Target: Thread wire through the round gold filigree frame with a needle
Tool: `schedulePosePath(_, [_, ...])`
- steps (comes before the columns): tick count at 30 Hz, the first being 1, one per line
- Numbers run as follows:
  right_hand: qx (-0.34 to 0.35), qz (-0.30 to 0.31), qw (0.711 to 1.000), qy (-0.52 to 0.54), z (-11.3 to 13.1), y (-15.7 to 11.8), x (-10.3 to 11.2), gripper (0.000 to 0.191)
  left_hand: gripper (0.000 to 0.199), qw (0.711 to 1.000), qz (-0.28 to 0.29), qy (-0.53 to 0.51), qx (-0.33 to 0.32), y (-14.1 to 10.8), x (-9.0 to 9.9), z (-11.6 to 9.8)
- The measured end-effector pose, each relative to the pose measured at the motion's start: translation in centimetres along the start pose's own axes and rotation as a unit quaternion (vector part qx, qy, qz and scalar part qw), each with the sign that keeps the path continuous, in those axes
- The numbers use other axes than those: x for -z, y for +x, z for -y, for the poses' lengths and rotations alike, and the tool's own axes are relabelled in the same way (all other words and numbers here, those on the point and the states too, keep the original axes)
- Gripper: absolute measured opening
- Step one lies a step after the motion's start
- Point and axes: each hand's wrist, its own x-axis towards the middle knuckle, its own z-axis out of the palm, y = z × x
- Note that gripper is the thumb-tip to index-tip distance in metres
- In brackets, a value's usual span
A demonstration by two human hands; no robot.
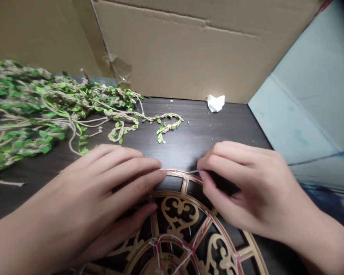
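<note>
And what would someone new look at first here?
Probably the gold wheel at the bottom middle, with red and white strands along it. The left hand touches its far rim, and the right hand pinches a thin thread there. Then the leafy ropes, heaped at the left.

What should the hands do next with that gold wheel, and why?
Maybe the right hand could lay the thin strand along the gold wheel's rim: it seems to pinch that strand beside the rim, while the left hand touches the rim.
</note>
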Motion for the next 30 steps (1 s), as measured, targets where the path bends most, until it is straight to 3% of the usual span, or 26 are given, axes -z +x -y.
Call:
schedulePosePath(3, [-0.011,-0.018,1.0,-0.005,0.0,0.0,0.0,0.012,0.048,0.999,0.029,0.044,0.013,-0.2,0.2,0.1])
schedulePosePath(10, [-0.033,-0.083,0.996,-0.012,0.2,0.1,-0.1,0.011,0.047,0.996,0.077,0.038,-0.019,0.4,0.8,-0.2])
schedulePosePath(18, [-0.007,-0.08,0.997,0.021,0.5,0.0,-0.1,0.009,0.044,0.995,0.053,0.083,0.019,0.3,0.8,0.5])
schedulePosePath(24, [-0.005,-0.098,0.995,0.021,0.5,-0.2,0.2,0.007,0.045,0.997,0.038,0.04,0.049,0.5,1.3,-0.1])
schedulePosePath(30, [0.045,-0.027,0.999,-0.012,0.0,-0.3,1.5,0.01,0.051,0.996,0.066,0.005,-0.054,0.3,1.3,-0.5])
